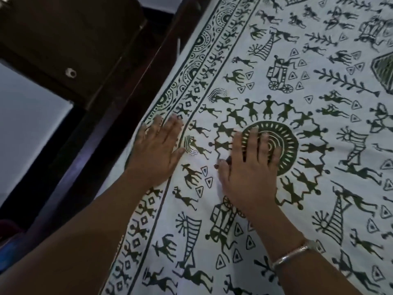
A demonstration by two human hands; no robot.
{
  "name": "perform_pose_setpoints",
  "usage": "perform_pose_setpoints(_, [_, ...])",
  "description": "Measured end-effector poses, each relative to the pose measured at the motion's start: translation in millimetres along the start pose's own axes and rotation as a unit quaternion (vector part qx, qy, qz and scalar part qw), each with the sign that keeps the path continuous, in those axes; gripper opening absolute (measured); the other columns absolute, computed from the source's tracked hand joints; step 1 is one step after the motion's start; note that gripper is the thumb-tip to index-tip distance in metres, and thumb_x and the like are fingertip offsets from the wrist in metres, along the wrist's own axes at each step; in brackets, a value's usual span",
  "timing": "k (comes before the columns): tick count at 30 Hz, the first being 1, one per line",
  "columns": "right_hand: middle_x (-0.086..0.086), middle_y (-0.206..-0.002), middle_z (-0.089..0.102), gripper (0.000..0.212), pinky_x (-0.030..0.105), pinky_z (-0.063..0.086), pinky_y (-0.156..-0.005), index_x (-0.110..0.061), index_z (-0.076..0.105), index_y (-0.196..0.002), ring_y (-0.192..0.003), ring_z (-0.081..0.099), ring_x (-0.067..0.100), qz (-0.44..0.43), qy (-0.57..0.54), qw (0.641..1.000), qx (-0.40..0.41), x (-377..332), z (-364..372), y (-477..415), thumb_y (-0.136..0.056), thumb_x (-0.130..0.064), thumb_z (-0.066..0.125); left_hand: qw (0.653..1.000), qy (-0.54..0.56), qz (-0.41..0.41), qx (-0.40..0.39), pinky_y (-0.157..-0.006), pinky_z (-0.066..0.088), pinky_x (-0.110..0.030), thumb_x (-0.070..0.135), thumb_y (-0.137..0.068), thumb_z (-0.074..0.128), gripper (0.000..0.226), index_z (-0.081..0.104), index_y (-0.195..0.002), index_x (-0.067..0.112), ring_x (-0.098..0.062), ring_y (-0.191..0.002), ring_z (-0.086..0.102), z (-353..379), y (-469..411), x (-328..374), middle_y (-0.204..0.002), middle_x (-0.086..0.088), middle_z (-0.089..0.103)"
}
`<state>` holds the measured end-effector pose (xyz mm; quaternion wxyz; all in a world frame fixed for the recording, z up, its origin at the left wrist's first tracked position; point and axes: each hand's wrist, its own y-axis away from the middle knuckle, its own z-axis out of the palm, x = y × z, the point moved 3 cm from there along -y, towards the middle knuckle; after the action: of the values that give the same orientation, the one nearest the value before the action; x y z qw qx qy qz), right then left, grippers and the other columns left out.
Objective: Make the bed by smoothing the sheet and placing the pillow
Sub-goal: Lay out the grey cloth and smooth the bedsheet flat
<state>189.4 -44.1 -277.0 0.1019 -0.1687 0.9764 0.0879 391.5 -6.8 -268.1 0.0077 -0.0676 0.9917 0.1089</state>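
Note:
A white sheet (308,128) printed with dark green folk figures covers the bed and fills most of the view. My left hand (158,149) lies flat, fingers straight, on the patterned border near the sheet's left edge. My right hand (249,167) presses flat on the sheet beside it, its fingers over a round green motif. A silver bangle (293,253) sits on my right wrist. No pillow is in view.
A dark wooden bed frame (119,116) runs diagonally along the sheet's left edge. Beyond it stands dark wooden furniture (70,52) with a small round metal fitting, and pale floor (27,116) shows at the left.

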Motion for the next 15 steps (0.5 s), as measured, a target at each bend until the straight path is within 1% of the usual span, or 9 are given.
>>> perform_pose_setpoints(1, [0.023,-0.156,0.017,0.072,0.057,0.0,-0.114,-0.012,0.023,-0.151,-0.145,0.01,0.04,0.007,0.008,1.0,-0.004,-2,4,0,-0.091,-0.051,0.019,1.0,0.02,-0.022,0.006,-0.115,-0.008,-0.041,0.059,-0.086,0.001,0.075,-0.005,-0.151,0.021,-0.024,-0.146,-0.007,-2,1,1,-0.159,0.0,-0.006])
perform_pose_setpoints(3, [0.023,-0.157,0.009,0.073,0.057,-0.005,-0.113,-0.014,0.016,-0.152,-0.145,0.002,0.042,0.007,0.014,1.0,-0.019,-12,9,-1,-0.091,-0.055,0.016,0.997,0.061,-0.043,0.029,-0.116,-0.001,-0.043,0.061,-0.086,0.009,0.081,0.007,-0.152,0.015,-0.032,-0.146,0.0,-5,9,1,-0.159,-0.011,0.001])
perform_pose_setpoints(4, [0.023,-0.158,0.007,0.073,0.057,-0.006,-0.113,-0.016,0.013,-0.153,-0.145,-0.001,0.042,0.002,0.013,1.0,-0.022,-18,9,-3,-0.092,-0.056,0.015,0.996,0.077,-0.045,0.028,-0.116,0.004,-0.046,0.065,-0.084,0.012,0.084,0.006,-0.152,0.015,-0.035,-0.145,0.001,-5,14,0,-0.159,-0.014,0.0])
perform_pose_setpoints(7, [0.025,-0.157,0.006,0.072,0.06,-0.005,-0.113,-0.019,0.011,-0.153,-0.144,-0.002,0.044,-0.018,0.014,0.999,-0.025,-45,12,-9,-0.092,-0.057,0.017,0.994,0.064,-0.083,-0.031,-0.111,0.021,-0.052,0.074,-0.078,0.01,0.09,-0.007,-0.151,0.024,-0.041,-0.141,0.011,2,28,-17,-0.159,-0.012,-0.009])
perform_pose_setpoints(9, [0.025,-0.157,0.009,0.071,0.061,-0.003,-0.113,-0.019,0.014,-0.153,-0.144,0.001,0.046,-0.033,0.006,0.999,-0.03,-70,18,-14,-0.091,-0.054,0.02,0.992,0.072,-0.099,-0.034,-0.106,0.03,-0.051,0.068,-0.083,0.015,0.086,-0.003,-0.152,0.02,-0.043,-0.138,0.02,-1,29,-19,-0.158,-0.018,-0.002])
perform_pose_setpoints(10, [0.025,-0.157,0.01,0.07,0.061,-0.002,-0.113,-0.021,0.015,-0.153,-0.143,0.003,0.048,-0.042,0.001,0.999,-0.033,-83,19,-16,-0.09,-0.053,0.02,0.991,0.073,-0.11,-0.034,-0.106,0.03,-0.05,0.061,-0.089,0.02,0.081,-0.002,-0.152,0.016,-0.042,-0.139,0.02,-3,27,-17,-0.157,-0.02,0.0])
perform_pose_setpoints(11, [0.024,-0.157,0.01,0.069,0.06,-0.002,-0.113,-0.025,0.016,-0.152,-0.143,0.003,0.049,-0.05,-0.004,0.998,-0.041,-93,21,-19,-0.09,-0.053,0.019,0.989,0.069,-0.123,-0.045,-0.109,0.026,-0.048,0.052,-0.093,0.024,0.076,-0.003,-0.151,0.011,-0.041,-0.141,0.015,-7,24,-14,-0.157,-0.022,-0.002])
perform_pose_setpoints(13, [0.019,-0.159,0.007,0.069,0.058,-0.003,-0.114,-0.03,0.016,-0.152,-0.142,0.0,0.051,-0.068,-0.02,0.996,-0.056,-103,17,-23,-0.087,-0.054,0.014,0.989,0.031,-0.122,-0.08,-0.117,0.009,-0.043,0.036,-0.099,0.029,0.071,-0.01,-0.149,0.003,-0.036,-0.145,-0.001,-16,20,-2,-0.155,-0.024,-0.013])
perform_pose_setpoints(15, [0.013,-0.161,0.003,0.074,0.053,-0.002,-0.116,-0.032,0.008,-0.153,-0.144,-0.004,0.047,-0.099,-0.069,0.99,-0.072,-98,11,-26,-0.083,-0.056,0.007,0.995,-0.013,-0.066,-0.073,-0.117,-0.003,-0.043,0.028,-0.098,0.032,0.071,-0.01,-0.147,0.0,-0.036,-0.145,-0.008,-32,20,14,-0.154,-0.026,-0.013])
